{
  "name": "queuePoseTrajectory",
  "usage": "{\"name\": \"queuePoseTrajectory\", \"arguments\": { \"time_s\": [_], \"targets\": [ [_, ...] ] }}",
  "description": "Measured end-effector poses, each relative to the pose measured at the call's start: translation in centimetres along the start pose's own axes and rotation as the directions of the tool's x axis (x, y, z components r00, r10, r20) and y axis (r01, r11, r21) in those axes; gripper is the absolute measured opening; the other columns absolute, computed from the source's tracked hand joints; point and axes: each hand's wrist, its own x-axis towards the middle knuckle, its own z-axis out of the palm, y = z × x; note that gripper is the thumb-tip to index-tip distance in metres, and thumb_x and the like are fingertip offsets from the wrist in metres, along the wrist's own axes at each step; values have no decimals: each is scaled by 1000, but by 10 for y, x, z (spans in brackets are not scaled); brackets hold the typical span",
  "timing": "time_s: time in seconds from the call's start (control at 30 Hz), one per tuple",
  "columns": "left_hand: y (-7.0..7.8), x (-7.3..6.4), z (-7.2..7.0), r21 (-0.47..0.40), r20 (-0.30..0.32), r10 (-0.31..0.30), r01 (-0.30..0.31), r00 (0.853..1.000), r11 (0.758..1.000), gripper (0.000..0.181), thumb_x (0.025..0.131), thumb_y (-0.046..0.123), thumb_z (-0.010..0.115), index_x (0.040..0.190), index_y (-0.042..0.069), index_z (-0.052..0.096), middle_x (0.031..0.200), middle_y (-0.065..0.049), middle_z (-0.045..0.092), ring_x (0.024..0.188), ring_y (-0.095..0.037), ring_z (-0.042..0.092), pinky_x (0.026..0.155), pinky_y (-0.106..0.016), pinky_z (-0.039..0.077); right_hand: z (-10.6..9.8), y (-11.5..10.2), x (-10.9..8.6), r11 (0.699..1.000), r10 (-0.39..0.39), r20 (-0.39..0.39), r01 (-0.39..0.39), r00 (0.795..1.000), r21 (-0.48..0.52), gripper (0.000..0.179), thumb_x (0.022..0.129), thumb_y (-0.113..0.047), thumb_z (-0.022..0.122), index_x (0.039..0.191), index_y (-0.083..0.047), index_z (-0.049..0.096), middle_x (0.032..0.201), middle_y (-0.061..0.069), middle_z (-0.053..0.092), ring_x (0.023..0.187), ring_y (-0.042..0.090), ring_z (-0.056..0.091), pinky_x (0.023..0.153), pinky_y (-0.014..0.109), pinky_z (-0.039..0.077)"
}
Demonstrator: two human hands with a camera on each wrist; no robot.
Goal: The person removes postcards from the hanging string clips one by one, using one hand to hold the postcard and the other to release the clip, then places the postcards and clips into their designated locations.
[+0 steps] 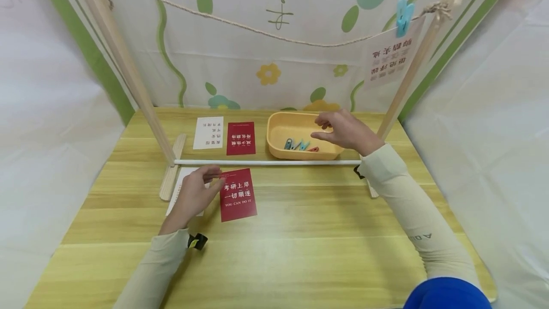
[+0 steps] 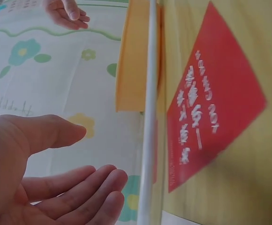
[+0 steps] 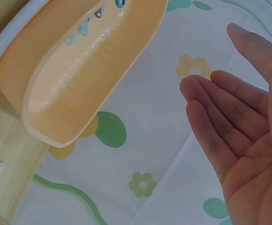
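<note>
My left hand [image 1: 197, 192], holding nothing, hovers over a white card [image 1: 177, 193] and beside a red card [image 1: 238, 199] with white lettering. Its thumb and fingers are apart in the left wrist view. Above the yellow basket [image 1: 279, 130] my right hand [image 1: 343, 130] hangs with fingers loosely bent and nothing in them. Several small clothespins [image 1: 303, 145], blue, grey and red, lie inside that basket. A pale card [image 1: 388, 58] hangs from the twine [image 1: 257, 31] at the right, pinched by a light blue clothespin [image 1: 403, 18].
Two wooden posts [image 1: 124, 68] carry the twine, and a white rod [image 1: 266, 162] joins them low down, in front of the basket. Behind the rod lie another white card [image 1: 208, 132] and a second red card [image 1: 241, 138]. A flowered cloth [image 1: 240, 70] hangs behind the wooden table [image 1: 291, 252].
</note>
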Motion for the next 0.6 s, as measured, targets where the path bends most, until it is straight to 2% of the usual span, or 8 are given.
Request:
{"name": "queuePoseTrajectory", "arguments": {
  "time_s": [0.27, 0.6],
  "targets": [
    [7, 10, -4, -52, -10, 44, -45, 999, 998, 44, 103, 17, 69, 139, -6, 60, 134, -25, 69, 126, -40, 67, 112, -54, 54, -8, -2, -10, 999, 5, -56, -8, 998, -40, 41, 96, -30, 80, 124, 0, 72, 120, 18, 77, 107, 33, 76, 96, 52, 62],
    [26, 20, 2, -84, 5, 47, -47, 999, 995, 45, 102, 20, 71, 141, 1, 61, 135, -19, 70, 127, -36, 67, 112, -53, 55, -15, -5, -17, 998, -6, -92, 1, 996, -60, 41, 94, -30, 82, 122, -1, 74, 119, 18, 78, 109, 35, 76, 97, 54, 61]
  ]
}}
